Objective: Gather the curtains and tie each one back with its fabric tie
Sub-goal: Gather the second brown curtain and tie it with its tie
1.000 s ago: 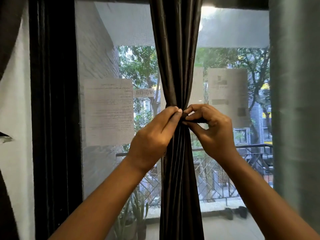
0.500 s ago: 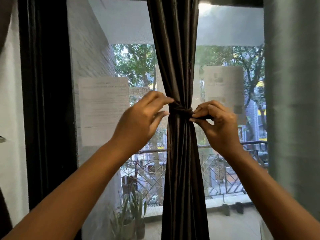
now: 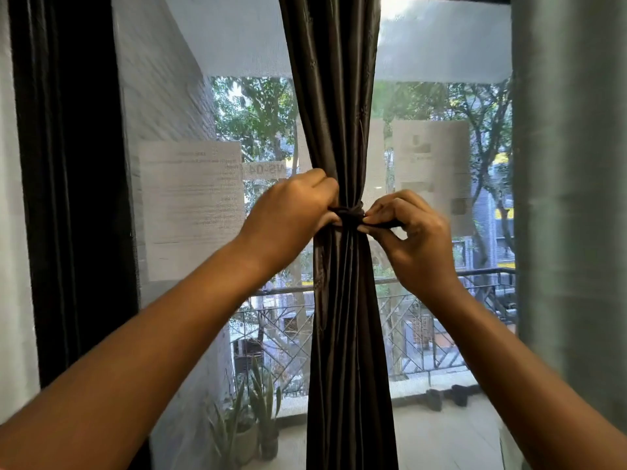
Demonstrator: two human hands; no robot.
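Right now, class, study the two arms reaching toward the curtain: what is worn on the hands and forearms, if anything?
Nothing is worn. The left hand and right hand are bare, with no gloves, rings or watch showing. Both forearms are uncovered as far as the frame's lower edge; no sleeve, bracelet or marking shows.

curtain [image 3: 339, 130]: dark brown cloth with a satin sheen, smooth, creased into long folds where I have it bunched.
fabric tie [image 3: 349, 213]: the same dark cloth, duller in my fingers.
window screen [image 3: 441, 45]: fine woven mesh, matt and hazy.
sheets [image 3: 190, 205]: thin paper, matt.
railing [image 3: 424, 334]: dark metal.
right curtain [image 3: 570, 198]: grey-green cloth, softly glossy.
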